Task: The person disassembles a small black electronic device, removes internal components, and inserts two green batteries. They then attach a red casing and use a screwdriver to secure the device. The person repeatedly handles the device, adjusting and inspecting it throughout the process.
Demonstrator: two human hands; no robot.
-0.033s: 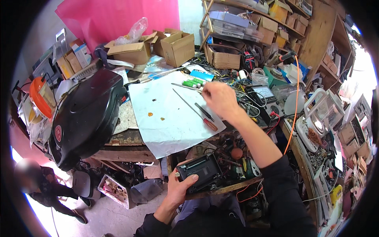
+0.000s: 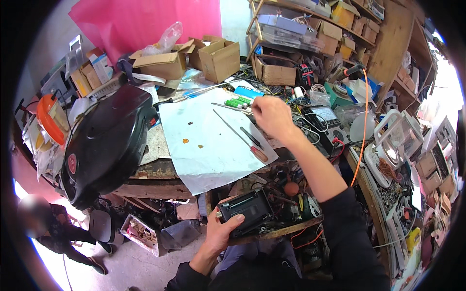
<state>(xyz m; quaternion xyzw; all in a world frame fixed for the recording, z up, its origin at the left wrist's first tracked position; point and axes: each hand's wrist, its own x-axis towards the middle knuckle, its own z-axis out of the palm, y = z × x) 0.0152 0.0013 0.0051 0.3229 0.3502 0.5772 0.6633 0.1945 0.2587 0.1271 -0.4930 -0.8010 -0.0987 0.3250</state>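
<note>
My left hand (image 2: pixel 219 236) grips a black portable radio (image 2: pixel 246 212) with a silver knob, its thumb lying across the near face. The radio is held low, over the open drawer at the bench's front edge. Farther off, at the right side of a white sheet (image 2: pixel 194 160), my right hand (image 2: pixel 272 115) is closed with curled fingers; whatever they hold is hidden. Beside it lie small green cylinders (image 2: pixel 236 103) and a thin metal tool (image 2: pixel 228 106). A long screwdriver (image 2: pixel 259 154) and a dark slim tool (image 2: pixel 251 137) rest on the sheet, nearer to me.
A large black casing (image 2: pixel 109 136) stands left of the sheet. Cardboard boxes (image 2: pixel 219 60) are at the back. On the right sit an analog meter (image 2: pixel 326 119), tangled wires and a hanging orange cord (image 2: pixel 363 131). Under the bench is a cluttered drawer (image 2: pixel 291 188). A person (image 2: pixel 58 228) is at lower left.
My right hand has shifted very slightly to the right. My left hand and the radio stay in place.
</note>
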